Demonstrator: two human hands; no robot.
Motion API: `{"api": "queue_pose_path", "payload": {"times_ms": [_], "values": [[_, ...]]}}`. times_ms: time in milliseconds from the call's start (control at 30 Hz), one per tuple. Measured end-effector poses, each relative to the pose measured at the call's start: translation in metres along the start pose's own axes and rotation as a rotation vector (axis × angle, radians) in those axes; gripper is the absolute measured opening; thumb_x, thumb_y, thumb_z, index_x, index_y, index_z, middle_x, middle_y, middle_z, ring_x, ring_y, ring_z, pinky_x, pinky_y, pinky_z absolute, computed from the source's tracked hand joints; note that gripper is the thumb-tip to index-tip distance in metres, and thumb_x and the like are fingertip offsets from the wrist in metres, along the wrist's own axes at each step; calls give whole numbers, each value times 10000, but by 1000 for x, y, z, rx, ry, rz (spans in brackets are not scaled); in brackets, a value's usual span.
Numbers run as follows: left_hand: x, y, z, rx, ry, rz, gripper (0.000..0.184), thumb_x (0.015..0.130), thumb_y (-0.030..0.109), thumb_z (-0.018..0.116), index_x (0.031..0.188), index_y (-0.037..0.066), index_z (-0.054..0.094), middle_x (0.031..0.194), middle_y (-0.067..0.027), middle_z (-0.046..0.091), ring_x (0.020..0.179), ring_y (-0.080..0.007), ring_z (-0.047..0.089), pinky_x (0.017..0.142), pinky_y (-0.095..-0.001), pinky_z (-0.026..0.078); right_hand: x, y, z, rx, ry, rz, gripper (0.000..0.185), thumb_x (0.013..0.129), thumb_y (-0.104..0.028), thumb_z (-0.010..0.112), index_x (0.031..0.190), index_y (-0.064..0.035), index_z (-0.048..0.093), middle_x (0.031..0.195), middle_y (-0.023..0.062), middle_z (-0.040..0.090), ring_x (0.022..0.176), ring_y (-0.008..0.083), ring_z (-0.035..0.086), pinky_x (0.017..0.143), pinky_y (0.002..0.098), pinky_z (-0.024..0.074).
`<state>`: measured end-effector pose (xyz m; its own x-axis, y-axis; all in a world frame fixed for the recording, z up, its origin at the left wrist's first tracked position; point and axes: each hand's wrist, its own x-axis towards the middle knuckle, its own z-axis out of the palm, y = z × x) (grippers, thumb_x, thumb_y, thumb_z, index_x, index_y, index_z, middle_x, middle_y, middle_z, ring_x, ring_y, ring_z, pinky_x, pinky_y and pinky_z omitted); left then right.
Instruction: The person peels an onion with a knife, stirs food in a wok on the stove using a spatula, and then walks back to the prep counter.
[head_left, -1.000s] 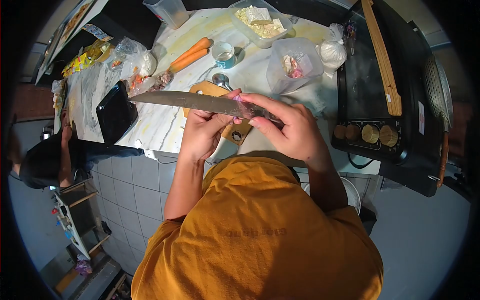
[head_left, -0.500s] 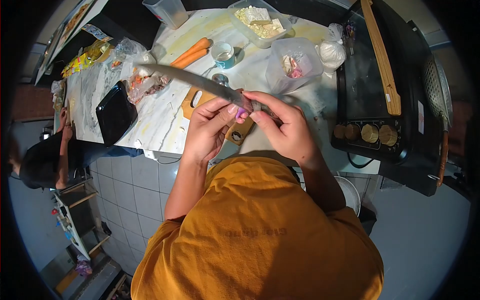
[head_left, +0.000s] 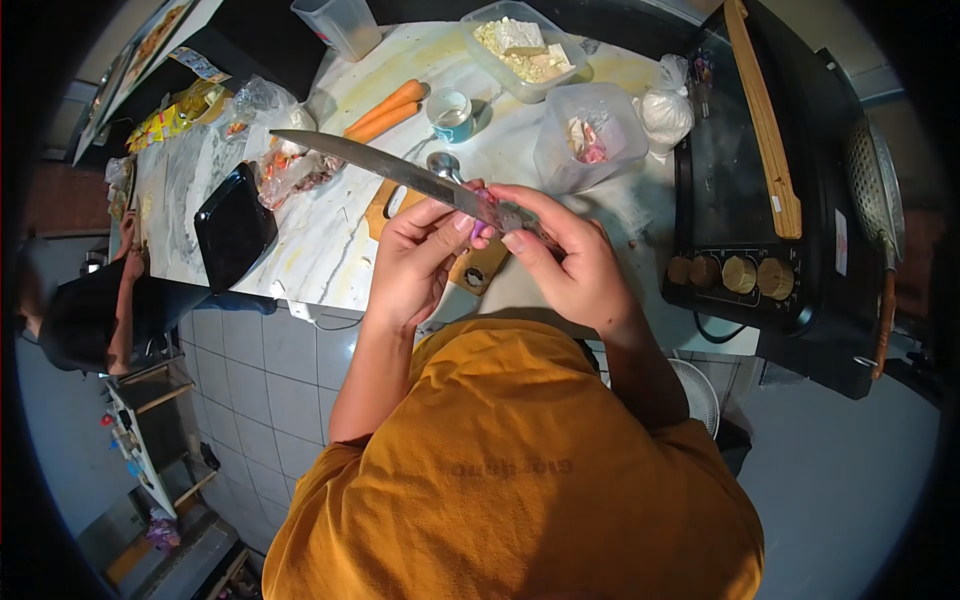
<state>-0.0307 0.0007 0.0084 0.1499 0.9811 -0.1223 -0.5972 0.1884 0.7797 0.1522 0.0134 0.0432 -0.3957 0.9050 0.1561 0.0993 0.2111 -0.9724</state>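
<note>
Marble surface (head_left: 312, 268): two carrots (head_left: 387, 107) toward eleven o'clock, two food tubs (head_left: 590, 168) between twelve and one. Centrally, left hand (head_left: 412, 258) pinches one half-hidden purplish piece (head_left: 480, 229); right hand (head_left: 572, 262) grips one knife (head_left: 375, 158), handle obscured.

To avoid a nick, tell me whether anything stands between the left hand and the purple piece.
Nothing visible does: the left hand holds the purple piece at its fingertips. The knife in the right hand crosses over part of it.
</note>
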Motion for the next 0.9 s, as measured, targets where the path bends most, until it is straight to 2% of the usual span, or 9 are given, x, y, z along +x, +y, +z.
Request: {"api": "queue_pose_path", "payload": {"times_ms": [133, 467, 567, 633, 667, 767, 833, 900], "values": [[0, 4, 5, -11, 1, 6, 287, 893, 17, 578, 1167, -68, 563, 978, -116, 652, 865, -158, 624, 763, -255, 505, 2, -6, -4, -43, -23, 59, 325, 893, -78, 573, 1217, -52, 547, 892, 129, 698, 837, 204, 698, 685, 277, 531], [1, 5, 6, -32, 17, -20, 303, 897, 18, 573, 1187, -66, 547, 1005, -126, 647, 877, -159, 625, 764, -254, 504, 2, 0, -2, -196, 27, -33, 299, 882, -89, 594, 1180, -68, 592, 898, 162, 687, 787, 224, 700, 655, 292, 531], [2, 0, 0, -61, 4, -37, 316, 897, 23, 575, 1200, -57, 535, 1035, -134, 642, 891, -169, 629, 769, -259, 512, 0, 5, 3, -31, 70, 0, 295, 903, -88, 575, 1193, -37, 584, 941, 143, 689, 813, 171, 688, 696, 270, 520], [3, -2, -1, -87, -4, -46, 327, 897, 26, 576, 1211, -50, 527, 1057, -139, 637, 899, -175, 631, 773, -263, 518, -1, 13, 4, 133, 85, -5, 292, 931, -97, 553, 1203, 6, 567, 993, 104, 682, 872, 111, 641, 770, 233, 492], [3, -2, 0, -111, -31, -24, 339, 898, 28, 573, 1226, -40, 518, 1081, -144, 630, 906, -182, 633, 778, -268, 525, -2, 14, 5, 133, 85, -4, 292, 931, -97, 553, 1203, 6, 567, 993, 104, 682, 872, 111, 641, 770, 233, 492], [3, -2, -1, -124, -70, -14, 356, 902, 33, 569, 1248, -21, 505, 1115, -149, 619, 914, -194, 634, 785, -275, 531, -4, 18, 4, 273, 99, 116, 307, 955, -137, 535, 1216, 23, 557, 922, 29, 651, 811, 55, 562, 733, 191, 452], [3, -1, 0, -116, -81, -28, 360, 905, 37, 567, 1256, -12, 501, 1126, -150, 615, 915, -198, 634, 786, -277, 531, -5, 22, 0, 363, 51, 222, 326, 967, -174, 524, 1227, 21, 551, 852, -18, 592, 733, 27, 477, 656, 171, 403], [2, 2, 4, -125, -35, -65, 359, 907, 36, 564, 1259, -7, 502, 1123, -145, 618, 914, -195, 629, 791, -275, 518, -3, 18, 2, 371, 71, 203, 332, 970, -184, 519, 1230, 20, 550, 834, -29, 564, 714, 22, 440, 632, 170, 376]]}}
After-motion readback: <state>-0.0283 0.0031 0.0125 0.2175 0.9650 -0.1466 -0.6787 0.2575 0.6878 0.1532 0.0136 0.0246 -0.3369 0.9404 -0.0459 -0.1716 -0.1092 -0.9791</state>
